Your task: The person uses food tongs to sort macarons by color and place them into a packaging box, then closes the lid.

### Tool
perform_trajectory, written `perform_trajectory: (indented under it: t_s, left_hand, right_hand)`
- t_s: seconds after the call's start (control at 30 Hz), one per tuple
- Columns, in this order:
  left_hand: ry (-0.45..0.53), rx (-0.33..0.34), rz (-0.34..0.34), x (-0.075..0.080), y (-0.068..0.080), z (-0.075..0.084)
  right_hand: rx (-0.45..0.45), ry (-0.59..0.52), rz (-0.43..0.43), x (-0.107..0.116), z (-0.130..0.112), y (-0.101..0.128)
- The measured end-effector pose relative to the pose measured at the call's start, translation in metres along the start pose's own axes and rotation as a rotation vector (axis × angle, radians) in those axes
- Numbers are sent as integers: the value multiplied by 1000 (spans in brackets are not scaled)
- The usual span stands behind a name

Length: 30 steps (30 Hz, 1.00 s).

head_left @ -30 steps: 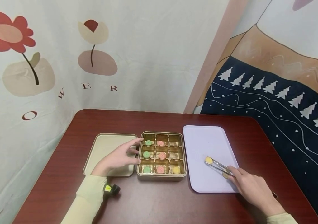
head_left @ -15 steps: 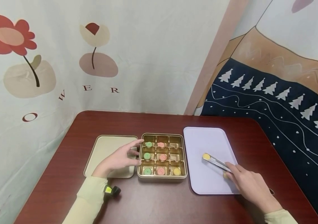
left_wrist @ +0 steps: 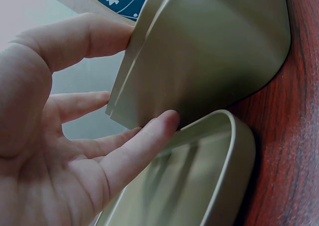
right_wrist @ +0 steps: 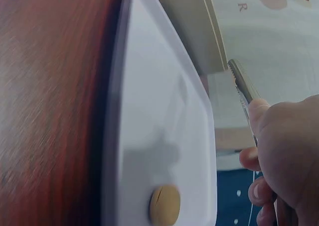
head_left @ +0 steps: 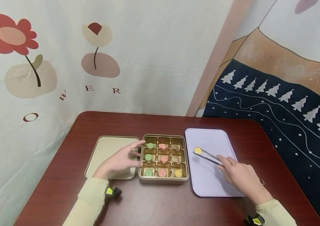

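My left hand touches the left side of a gold tin, thumb and fingers spread along its wall. Green cookies fill the tin's left column, pink cookies the middle one; a yellow cookie sits in the near right compartment. My right hand holds metal tongs, which pinch a round yellow macaron-like cookie above the left part of a pale lilac tray. Another yellow cookie lies on the tray under the right hand, mostly hidden in the head view.
The tin's flat lid lies at its left, partly under my left hand. Tray and tin stand close side by side on the dark red wooden table. A printed curtain hangs behind the table.
My right hand and the tongs with the yellow cookie have moved left across the tray toward the tin. The left hand has stayed against the tin.
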<state>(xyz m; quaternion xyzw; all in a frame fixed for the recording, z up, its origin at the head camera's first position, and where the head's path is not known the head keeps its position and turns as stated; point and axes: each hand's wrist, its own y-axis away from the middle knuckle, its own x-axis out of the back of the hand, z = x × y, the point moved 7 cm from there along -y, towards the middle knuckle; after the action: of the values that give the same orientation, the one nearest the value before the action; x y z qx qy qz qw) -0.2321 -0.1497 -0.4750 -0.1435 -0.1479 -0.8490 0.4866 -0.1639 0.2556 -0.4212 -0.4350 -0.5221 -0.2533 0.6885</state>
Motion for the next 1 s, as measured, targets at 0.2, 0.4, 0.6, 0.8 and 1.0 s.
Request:
perform_trajectory:
  t_s: [0.2, 0.4, 0.6, 0.8, 1.0]
  left_hand:
    - [5, 6, -4, 0, 0, 1]
    - [5, 6, -2, -1, 0, 0]
    - [1, 1, -3, -1, 0, 1]
    - [4, 1, -4, -1, 0, 2]
    - [-1, 1, 0, 0, 0, 0]
  right_hand:
    - [95, -22, 98, 3, -17, -15]
    - [163, -35, 123, 1, -37, -28]
    - [221, -33, 127, -2, -52, -35]
    - [221, -36, 122, -4, -55, -36]
    - [189, -35, 107, -8, -54, -36]
